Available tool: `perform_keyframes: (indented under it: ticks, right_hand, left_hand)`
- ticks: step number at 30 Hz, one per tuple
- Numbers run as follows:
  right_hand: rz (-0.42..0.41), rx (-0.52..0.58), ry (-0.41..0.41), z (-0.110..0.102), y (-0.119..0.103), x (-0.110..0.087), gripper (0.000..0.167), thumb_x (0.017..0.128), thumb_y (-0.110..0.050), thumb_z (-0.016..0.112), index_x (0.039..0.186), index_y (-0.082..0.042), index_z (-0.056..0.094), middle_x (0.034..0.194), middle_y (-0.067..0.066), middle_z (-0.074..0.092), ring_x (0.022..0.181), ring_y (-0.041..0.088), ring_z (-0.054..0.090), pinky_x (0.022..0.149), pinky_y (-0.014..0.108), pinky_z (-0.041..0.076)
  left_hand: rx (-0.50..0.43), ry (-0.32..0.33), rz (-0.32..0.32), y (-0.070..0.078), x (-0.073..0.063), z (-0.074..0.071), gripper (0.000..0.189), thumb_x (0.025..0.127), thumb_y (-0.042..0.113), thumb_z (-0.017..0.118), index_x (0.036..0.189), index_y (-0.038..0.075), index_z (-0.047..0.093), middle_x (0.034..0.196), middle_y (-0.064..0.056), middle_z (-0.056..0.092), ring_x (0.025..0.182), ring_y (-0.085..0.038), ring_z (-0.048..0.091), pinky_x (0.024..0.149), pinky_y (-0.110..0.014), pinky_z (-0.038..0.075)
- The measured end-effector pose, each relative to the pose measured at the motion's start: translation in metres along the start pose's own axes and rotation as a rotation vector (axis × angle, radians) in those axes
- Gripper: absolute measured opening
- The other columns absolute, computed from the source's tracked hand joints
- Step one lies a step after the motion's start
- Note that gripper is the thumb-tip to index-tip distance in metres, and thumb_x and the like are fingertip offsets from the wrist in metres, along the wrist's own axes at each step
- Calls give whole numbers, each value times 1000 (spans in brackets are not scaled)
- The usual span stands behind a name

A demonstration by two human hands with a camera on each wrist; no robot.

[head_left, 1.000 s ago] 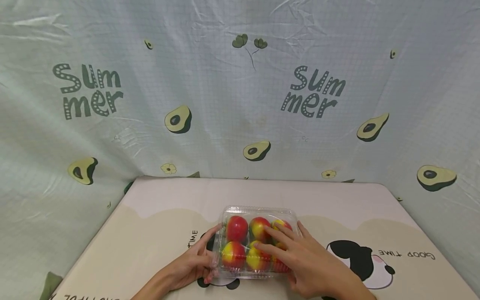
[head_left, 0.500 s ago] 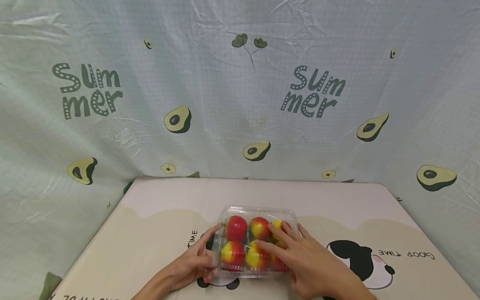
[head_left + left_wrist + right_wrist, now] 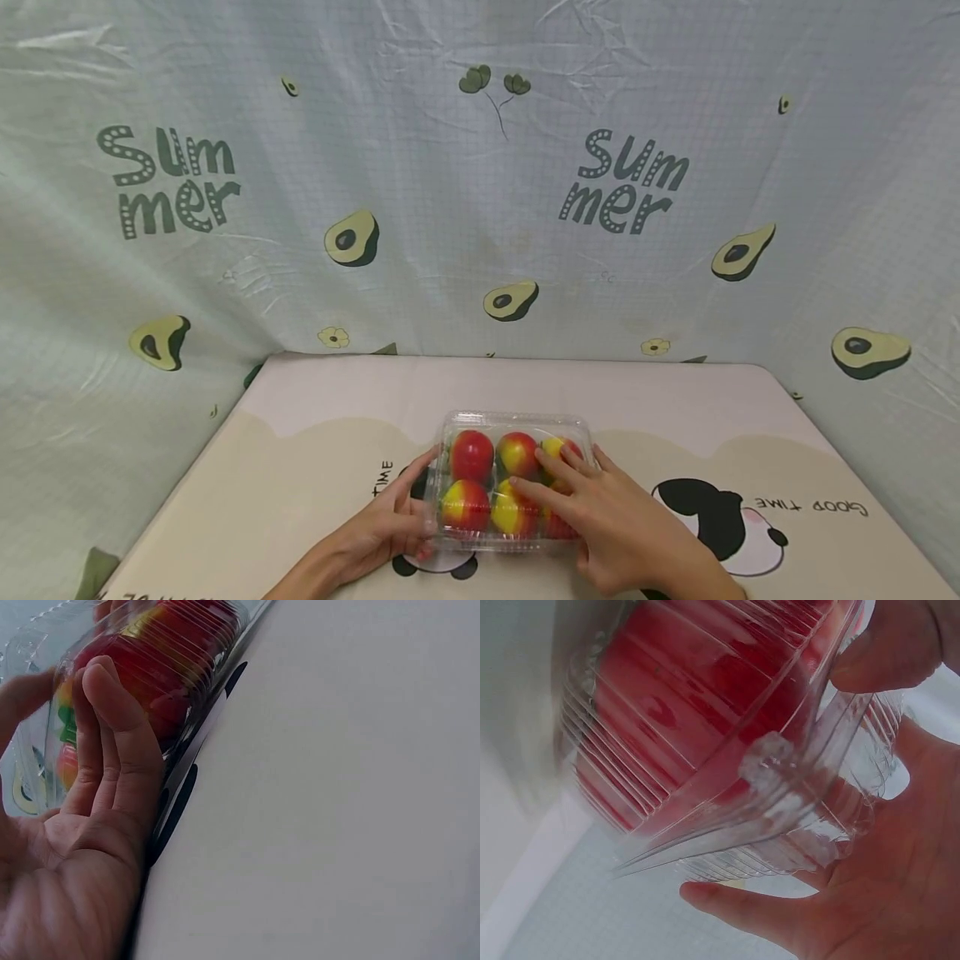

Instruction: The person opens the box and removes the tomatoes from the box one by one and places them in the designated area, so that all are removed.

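Observation:
A clear plastic clamshell box (image 3: 517,417) rests on the table with several round red-and-yellow fruits (image 3: 471,455) in two rows. At its left side my left hand (image 3: 378,529) touches the wall; its fingers (image 3: 131,720) look extended and only slightly bent in the left wrist view. My right hand (image 3: 618,521) lies over the right part of the lid, with spread fingers (image 3: 551,500) hiding some fruit. In the right wrist view the right thumb (image 3: 889,656) meets the box rim (image 3: 705,851). How tightly lid and base fit together, I cannot tell.
The box stands around the middle of the table (image 3: 300,467), whose cover carries panda drawings (image 3: 720,521) and lettering. A pale curtain (image 3: 420,167) with avocado and "summer" prints hangs behind the table and at both sides.
One right finger has shifted slightly to the right on the lid since the first frame. Otherwise hands, box and fruits stay almost where they were, and the head view drifts a little.

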State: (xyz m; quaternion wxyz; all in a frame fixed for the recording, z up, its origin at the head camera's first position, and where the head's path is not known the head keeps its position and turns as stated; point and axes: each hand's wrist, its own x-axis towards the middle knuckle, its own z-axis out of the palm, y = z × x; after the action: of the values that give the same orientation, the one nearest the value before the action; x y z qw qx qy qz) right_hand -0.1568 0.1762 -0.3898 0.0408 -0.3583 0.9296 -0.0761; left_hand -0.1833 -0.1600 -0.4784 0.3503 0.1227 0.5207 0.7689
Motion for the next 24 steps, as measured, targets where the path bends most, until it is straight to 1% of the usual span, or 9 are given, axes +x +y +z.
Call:
perform_keyframes:
  ticks: [6,10,13,17,24]
  right_hand:
    - [14,8,-17,-1,-2,0,97,74,-20,78,157,-49,36,168,7,35,151,45,37,115,78,26]
    - [-13,-18,12,-1,0,0,98,72,-21,78,157,-46,36,166,8,39,148,45,43,113,77,30]
    - [-35,-35,35,0,2,0,99,71,-22,77,158,-45,35,164,8,42,145,43,47,112,76,34]
    - [-31,-21,40,0,5,1,98,72,-24,74,159,-46,33,163,6,44,145,37,49,110,76,36]
    - [-20,-1,31,-3,6,1,97,73,-25,73,159,-46,33,161,5,46,144,36,50,112,77,32]
  left_hand:
    - [16,-52,19,-2,0,-2,111,93,1,67,165,26,-14,77,2,70,67,-9,71,68,-27,62]
    - [24,-90,34,-3,0,-3,111,93,-1,64,164,26,-17,75,1,72,67,-9,70,65,-26,61]
    - [34,-87,31,-3,0,-2,112,93,-1,64,164,25,-18,74,2,71,66,-8,68,64,-25,61]
    - [56,-71,25,-3,1,-1,112,92,0,64,163,22,-19,74,4,70,65,-7,67,64,-24,61]
    - [68,-70,31,-3,1,0,111,92,-1,63,163,20,-20,74,5,70,65,-7,66,63,-22,59]
